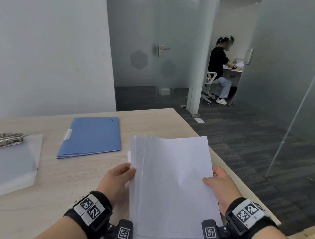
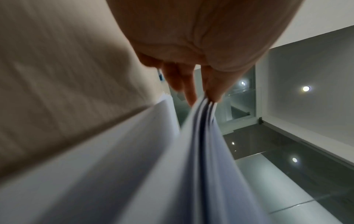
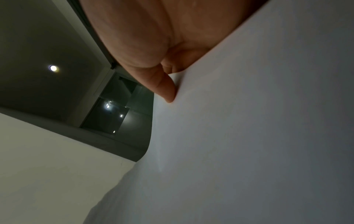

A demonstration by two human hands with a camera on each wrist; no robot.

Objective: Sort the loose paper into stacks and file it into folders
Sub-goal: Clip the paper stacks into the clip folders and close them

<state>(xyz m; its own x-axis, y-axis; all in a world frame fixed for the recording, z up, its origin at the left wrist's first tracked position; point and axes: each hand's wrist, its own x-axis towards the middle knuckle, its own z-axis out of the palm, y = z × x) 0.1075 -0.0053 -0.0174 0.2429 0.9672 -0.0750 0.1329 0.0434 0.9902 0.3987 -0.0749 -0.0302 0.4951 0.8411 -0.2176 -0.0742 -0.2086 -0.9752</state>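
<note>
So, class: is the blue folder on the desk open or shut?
Shut: the blue folder lies flat on the desk, cover down, no pages showing.

Thick stack of white paper sheets [image 1: 171, 190]: covers the fingers of both hands. Translucent plastic sleeve [image 1: 2, 167] at the pale wood desk's [image 1: 55, 186] left edge: cut off. Small dark logo [image 1: 111, 120] on the blue paper folder [image 1: 91, 137]: illegible.

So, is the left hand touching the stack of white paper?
Touching. In the left wrist view the left hand pinches the sheet edges of the paper stack between its fingertips; the head view shows its thumb on the stack's left edge.
</note>
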